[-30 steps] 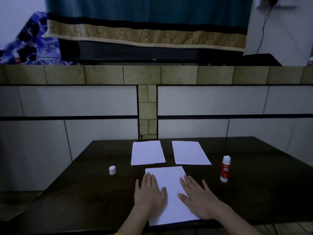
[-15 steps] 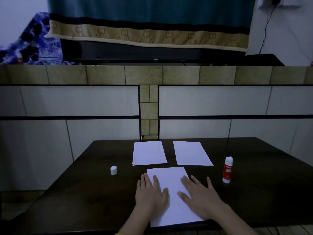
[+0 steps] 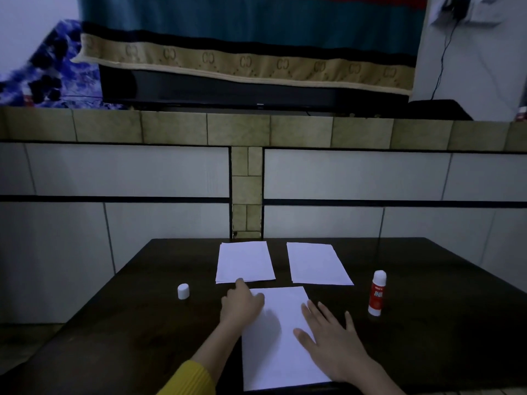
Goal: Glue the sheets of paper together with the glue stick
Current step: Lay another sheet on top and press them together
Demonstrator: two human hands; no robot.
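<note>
Three white sheets lie on the dark table (image 3: 137,323). The near sheet (image 3: 281,337) lies in front of me, and my right hand (image 3: 333,340) rests flat on its right side with fingers spread. My left hand (image 3: 241,305) reaches forward, its fingertips touching the near edge of the far left sheet (image 3: 244,260). The far right sheet (image 3: 316,263) lies untouched. A red glue stick (image 3: 377,293) stands upright and uncapped to the right of the sheets. Its white cap (image 3: 183,291) sits on the table to the left.
A tiled wall with a ledge (image 3: 256,132) rises just behind the table's far edge. A dark screen (image 3: 256,92) draped with a blue-green cloth stands on the ledge. The table's near edge runs along the bottom of the view.
My left hand lifted off the near sheet and moved forward to the far left sheet's near edge. The right hand stayed flat on the near sheet.
</note>
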